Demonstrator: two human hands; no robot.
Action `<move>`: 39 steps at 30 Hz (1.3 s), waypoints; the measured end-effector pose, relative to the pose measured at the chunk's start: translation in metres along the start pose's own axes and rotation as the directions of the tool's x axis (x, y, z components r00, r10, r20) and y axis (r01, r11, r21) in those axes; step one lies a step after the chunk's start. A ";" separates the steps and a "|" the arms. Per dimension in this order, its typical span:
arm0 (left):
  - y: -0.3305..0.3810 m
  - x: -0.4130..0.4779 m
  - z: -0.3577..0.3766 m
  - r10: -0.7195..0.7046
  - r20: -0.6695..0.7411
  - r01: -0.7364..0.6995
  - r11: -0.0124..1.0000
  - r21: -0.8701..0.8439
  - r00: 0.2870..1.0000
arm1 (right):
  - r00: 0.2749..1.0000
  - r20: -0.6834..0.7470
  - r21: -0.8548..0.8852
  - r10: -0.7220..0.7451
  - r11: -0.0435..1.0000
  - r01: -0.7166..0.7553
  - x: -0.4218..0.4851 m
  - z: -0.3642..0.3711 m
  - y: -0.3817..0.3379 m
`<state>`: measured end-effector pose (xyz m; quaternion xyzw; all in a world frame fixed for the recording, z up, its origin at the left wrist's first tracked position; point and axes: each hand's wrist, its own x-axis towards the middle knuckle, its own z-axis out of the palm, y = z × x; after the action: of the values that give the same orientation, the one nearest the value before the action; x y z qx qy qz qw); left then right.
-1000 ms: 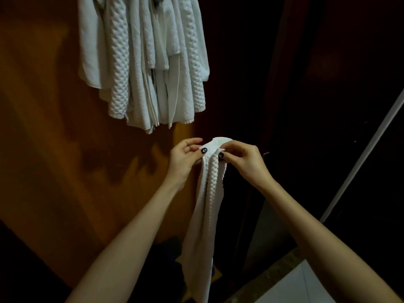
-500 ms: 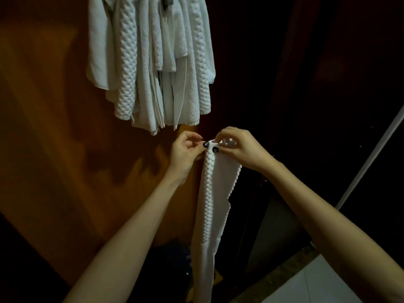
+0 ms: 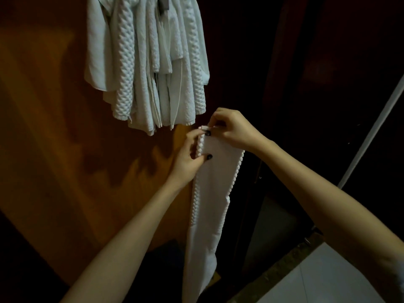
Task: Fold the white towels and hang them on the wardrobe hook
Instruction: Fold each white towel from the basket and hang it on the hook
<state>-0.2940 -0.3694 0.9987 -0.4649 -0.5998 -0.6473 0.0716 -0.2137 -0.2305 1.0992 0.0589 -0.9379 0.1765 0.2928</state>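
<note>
The left hand point(image 3: 187, 157) grips the narrow folded white towel point(image 3: 209, 204) by its ribbed left edge. The right hand point(image 3: 232, 131) pinches its top corner just above. The towel hangs straight down between the forearms. Up and left of the hands, a bunch of white towels point(image 3: 148, 62) hangs against the wooden wardrobe panel point(image 3: 54, 138), from something too dark to make out.

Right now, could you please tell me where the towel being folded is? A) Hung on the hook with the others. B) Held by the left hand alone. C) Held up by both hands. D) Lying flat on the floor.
C: the left hand and the right hand both pinch the top of the towel, which hangs down from them, to the lower right of the hanging towels.
</note>
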 end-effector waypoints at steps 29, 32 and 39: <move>0.029 0.037 -0.079 -0.064 -0.058 0.061 0.997 -0.053 0.996 | 0.967 -0.134 0.467 0.217 0.874 -0.131 -0.028 0.043 -0.035; 0.015 0.014 -0.079 0.002 0.032 -0.004 0.999 0.044 0.999 | 0.963 -0.122 0.500 0.241 0.853 -0.150 -0.023 0.034 -0.041; 0.003 -0.016 -0.062 -0.154 0.049 0.160 0.973 -0.168 0.987 | 0.917 -0.135 0.565 0.374 0.790 -0.239 -0.033 0.013 -0.040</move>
<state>-0.3152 -0.4301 0.9998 -0.4318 -0.5779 -0.6918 -0.0309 -0.1846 -0.2722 1.0819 -0.0372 -0.8048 0.4831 0.3428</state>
